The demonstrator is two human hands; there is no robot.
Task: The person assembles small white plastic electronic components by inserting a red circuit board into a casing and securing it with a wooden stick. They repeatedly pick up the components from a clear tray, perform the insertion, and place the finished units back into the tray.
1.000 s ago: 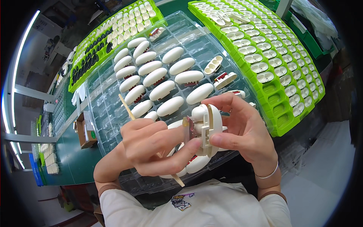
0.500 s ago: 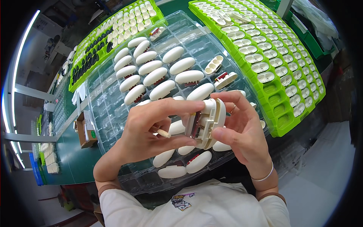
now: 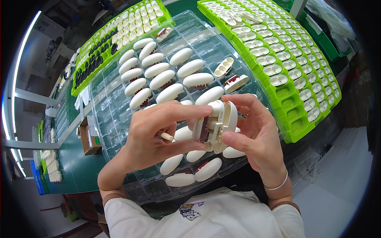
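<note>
Above the clear tray, a white earbud charging case [image 3: 216, 129] is held between my two hands, with its inner frame and a dark red circuit board facing me. My left hand [image 3: 149, 133] pinches the board side between thumb and forefinger. A short wooden stick [image 3: 166, 137] is also tucked in its curled fingers. On the case's other side, my right hand [image 3: 256, 137] grips the oval shell [image 3: 229, 123] with thumb and fingers. That shell stands tilted away from the inner part, with a gap along the top.
The clear plastic tray [image 3: 190, 27] bears many white oval cases [image 3: 170, 91], several showing red boards. A loose two-cup insert [image 3: 224, 67] lies at its right. Green trays [image 3: 291, 135] of white parts flank it. A cardboard box [image 3: 90, 137] stands on the left.
The shell in my right hand has tilted further from the inner part, so the gap between them looks wider. My left hand has shifted slightly, and the stick in it has moved a little left.
</note>
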